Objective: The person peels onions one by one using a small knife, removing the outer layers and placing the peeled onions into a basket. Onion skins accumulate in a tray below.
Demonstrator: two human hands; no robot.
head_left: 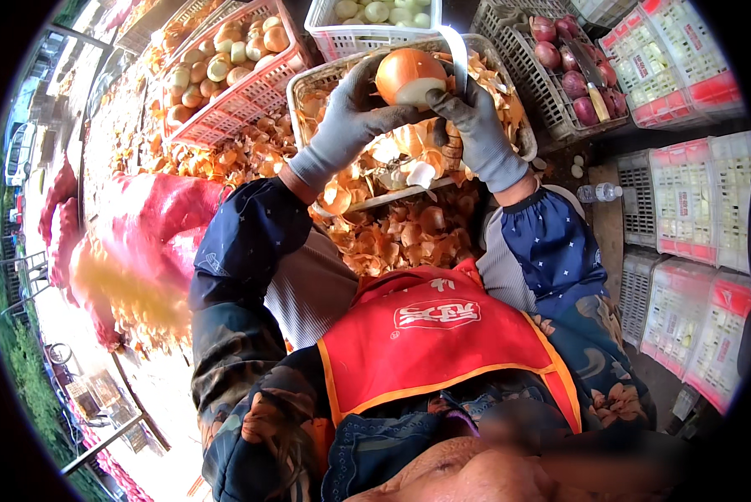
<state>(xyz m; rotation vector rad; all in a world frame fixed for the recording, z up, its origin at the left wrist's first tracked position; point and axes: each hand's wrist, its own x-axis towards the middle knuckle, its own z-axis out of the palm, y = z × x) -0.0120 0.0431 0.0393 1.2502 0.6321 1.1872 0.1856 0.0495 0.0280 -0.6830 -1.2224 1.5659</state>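
A large yellow onion (407, 71) is held up over a tray (302, 100) of loose skins. Most of it wears brown-orange skin, while a pale bare patch shows on its lower right. My left hand (346, 121), in a grey glove with dark fingertips, is closed around the onion's left side and underside. A knife (456, 52) is in my gloved right hand (482, 138); its bright blade points up beside the onion and part of its handle shows below my fingers. My right thumb presses near the bare patch.
At upper left stands a pink crate (225, 107) of unpeeled onions. A white crate (329, 38) of peeled onions is behind the tray. Red onions (574, 84) and another knife (597, 102) fill a crate at upper right. Stacked crates (685, 201) line the right; pink mesh sacks (162, 217) lie left.
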